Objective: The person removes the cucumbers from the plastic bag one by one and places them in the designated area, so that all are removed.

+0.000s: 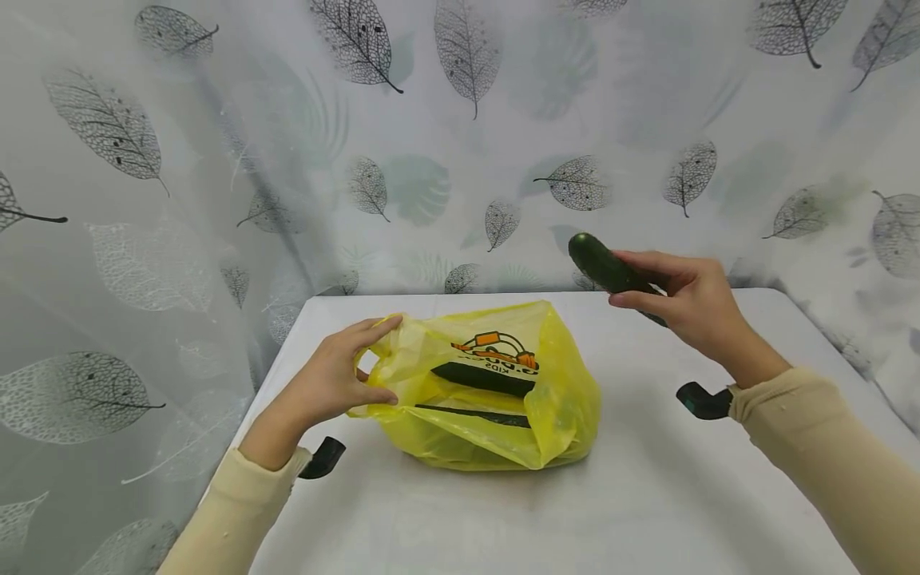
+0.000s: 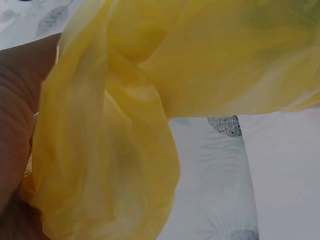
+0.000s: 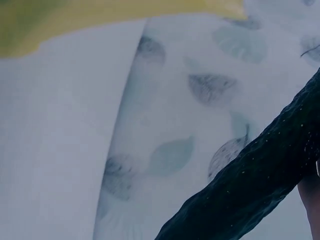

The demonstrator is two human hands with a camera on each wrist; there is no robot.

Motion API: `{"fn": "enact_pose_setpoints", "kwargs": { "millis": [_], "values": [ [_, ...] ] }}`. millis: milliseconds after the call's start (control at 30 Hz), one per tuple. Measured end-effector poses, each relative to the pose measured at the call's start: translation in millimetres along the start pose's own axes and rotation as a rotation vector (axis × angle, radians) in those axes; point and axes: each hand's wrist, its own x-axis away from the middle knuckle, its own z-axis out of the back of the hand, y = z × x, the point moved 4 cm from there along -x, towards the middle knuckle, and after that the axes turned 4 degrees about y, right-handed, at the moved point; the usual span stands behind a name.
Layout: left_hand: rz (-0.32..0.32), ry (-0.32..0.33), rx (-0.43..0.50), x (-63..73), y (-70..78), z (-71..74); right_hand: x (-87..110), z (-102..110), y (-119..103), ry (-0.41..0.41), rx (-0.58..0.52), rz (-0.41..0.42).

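Observation:
A yellow plastic bag (image 1: 568,399) lies on the white table with its mouth spread toward the left. My left hand (image 1: 338,371) grips the bag's rim, thumb and fingers apart along the edge; in the left wrist view the yellow film (image 2: 110,165) bunches in front of the palm. Inside the bag a dark green cucumber (image 1: 483,378) shows through the mouth, with another dark green strip (image 1: 474,414) below it. To the right, my right hand (image 1: 686,299) holds a cucumber (image 1: 607,265) up above the table, pinched between thumb and fingers. Its bumpy dark skin fills the lower right of the right wrist view.
The white table (image 1: 431,527) runs back to a leaf-printed curtain (image 1: 503,160), which also hangs along the left and right sides. Small black wrist cameras stick out below the left cuff (image 1: 323,458) and the right cuff (image 1: 703,401).

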Motion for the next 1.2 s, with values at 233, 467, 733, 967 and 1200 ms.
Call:
{"fn": "enact_pose_setpoints", "kwargs": {
  "millis": [233, 467, 733, 967, 1200],
  "values": [
    [-0.009, 0.002, -0.023, -1.2, 0.9, -3.9, 12.9, 22, 41, -0.021, 0.393, -0.048],
    [-0.008, 0.000, -0.015, -3.1, 2.6, -7.2, 31.0, 39, 74, -0.114, 0.608, -0.042],
    [-0.009, -0.003, -0.012, -3.2, 4.1, -7.1, 42.3, 48, 102, -0.252, 0.703, -0.082],
    [-0.005, -0.003, -0.021, -2.6, 3.2, -5.8, 47.6, 56, 122, -0.279, 0.751, -0.075],
    [-0.005, -0.004, -0.031, -2.0, 2.7, -4.1, 52.8, 61, 138, -0.313, 0.761, -0.082]
  ]
}}
